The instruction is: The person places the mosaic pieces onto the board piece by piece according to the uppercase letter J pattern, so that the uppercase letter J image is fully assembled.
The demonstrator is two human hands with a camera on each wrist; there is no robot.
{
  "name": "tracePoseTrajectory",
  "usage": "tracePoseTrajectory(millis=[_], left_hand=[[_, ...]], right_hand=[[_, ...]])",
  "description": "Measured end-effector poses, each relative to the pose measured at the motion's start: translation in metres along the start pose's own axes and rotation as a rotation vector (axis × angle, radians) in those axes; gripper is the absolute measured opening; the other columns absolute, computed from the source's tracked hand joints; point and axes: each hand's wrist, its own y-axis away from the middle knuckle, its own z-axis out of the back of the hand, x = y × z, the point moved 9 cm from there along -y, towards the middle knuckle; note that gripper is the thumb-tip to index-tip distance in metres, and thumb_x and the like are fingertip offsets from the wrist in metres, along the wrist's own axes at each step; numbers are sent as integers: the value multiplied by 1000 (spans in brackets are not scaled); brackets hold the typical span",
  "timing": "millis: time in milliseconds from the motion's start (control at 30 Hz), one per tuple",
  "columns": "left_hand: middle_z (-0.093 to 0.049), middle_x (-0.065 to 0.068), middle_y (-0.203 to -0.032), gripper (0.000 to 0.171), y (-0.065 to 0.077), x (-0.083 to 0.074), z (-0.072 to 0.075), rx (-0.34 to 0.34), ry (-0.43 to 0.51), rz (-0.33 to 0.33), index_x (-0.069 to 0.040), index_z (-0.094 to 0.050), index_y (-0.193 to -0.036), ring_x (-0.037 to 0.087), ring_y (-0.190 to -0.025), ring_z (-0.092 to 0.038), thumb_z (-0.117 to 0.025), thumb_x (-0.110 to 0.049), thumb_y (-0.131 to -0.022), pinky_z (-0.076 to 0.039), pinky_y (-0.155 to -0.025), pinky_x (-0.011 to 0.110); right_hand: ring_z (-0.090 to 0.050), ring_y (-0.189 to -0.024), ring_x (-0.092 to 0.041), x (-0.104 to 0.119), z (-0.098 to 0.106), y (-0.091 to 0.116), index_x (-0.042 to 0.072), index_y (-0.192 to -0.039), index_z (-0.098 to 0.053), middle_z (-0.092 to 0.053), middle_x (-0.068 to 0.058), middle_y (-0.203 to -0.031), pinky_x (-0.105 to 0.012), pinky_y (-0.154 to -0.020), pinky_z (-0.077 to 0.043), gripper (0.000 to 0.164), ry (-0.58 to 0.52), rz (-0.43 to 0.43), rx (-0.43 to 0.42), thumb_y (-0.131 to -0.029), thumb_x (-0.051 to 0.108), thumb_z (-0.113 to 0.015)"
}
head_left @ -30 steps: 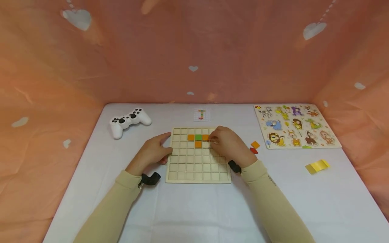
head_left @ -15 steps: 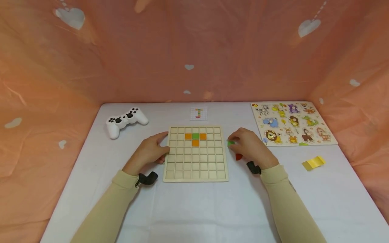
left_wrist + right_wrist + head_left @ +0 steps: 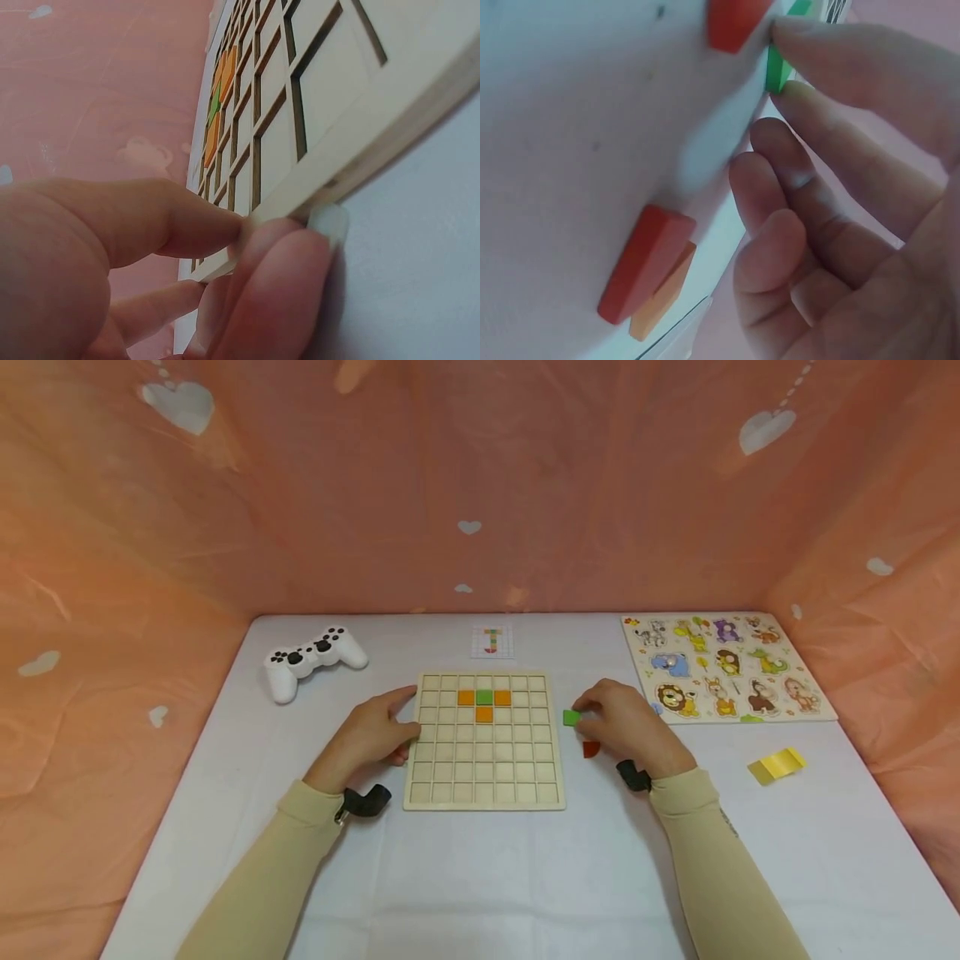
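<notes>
A wooden grid board (image 3: 483, 768) holds three orange tiles, one of them the lower orange tile (image 3: 484, 715), around a green tile (image 3: 484, 697). My left hand (image 3: 375, 727) holds the board's left edge; in the left wrist view thumb and fingers meet at its rim (image 3: 289, 199). Right of the board, my right hand (image 3: 622, 722) has thumb and forefinger at opposite edges of a loose green tile (image 3: 778, 71), pinching it low over the table. Its other fingers are curled. A red quarter-round piece (image 3: 591, 749) lies just below that hand.
Another red piece (image 3: 645, 266) and an orange tile (image 3: 664, 296) lie under the right hand. A pattern card (image 3: 492, 642) sits behind the board, a white game controller (image 3: 315, 662) back left, an animal puzzle (image 3: 727, 672) back right. A folded yellow strip (image 3: 777, 766) lies right.
My right hand has left the orange tile at the right of the board's row and moved right to the loose green tile. My left hand stays at the board's edge.
</notes>
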Motion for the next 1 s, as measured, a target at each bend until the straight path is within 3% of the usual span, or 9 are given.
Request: tracePoseTrajectory(millis=[333,667,900,1000], left_hand=[[-66,5,-71,79,-2,1,1,1,12,-1,-18,-35,-171,14,-59,-68,-69,-16,-99,-65,-62,30],[-66,5,-70,79,-2,0,1,2,2,-13,-18,-37,-170,13,-59,-68,-68,-15,-98,-64,-61,30],[-66,5,-70,79,0,-3,1,1,-4,-13,-19,-36,-170,13,-59,-67,-68,-16,-98,-64,-62,29],[-65,5,-69,79,0,-3,1,0,-10,-22,-17,-36,-170,13,-58,-67,-68,-15,-98,-64,-61,29]], right_hand=[[-66,-108,-30,1,1,0,2,-115,-80,-73,-15,-122,-50,-103,-58,24,6,15,0,-93,10,-72],[-66,-103,-27,3,0,1,4,-115,-80,-73,-13,-121,-43,-90,-62,22,10,-12,5,-97,15,-75],[-67,-103,-26,11,4,1,5,-118,-79,-74,-10,-120,-44,-93,-60,25,-3,22,-14,-97,18,-74],[-68,-92,-24,19,0,-1,6,-120,-78,-72,-10,-119,-39,-74,-62,26,-40,31,5,-98,20,-74]])
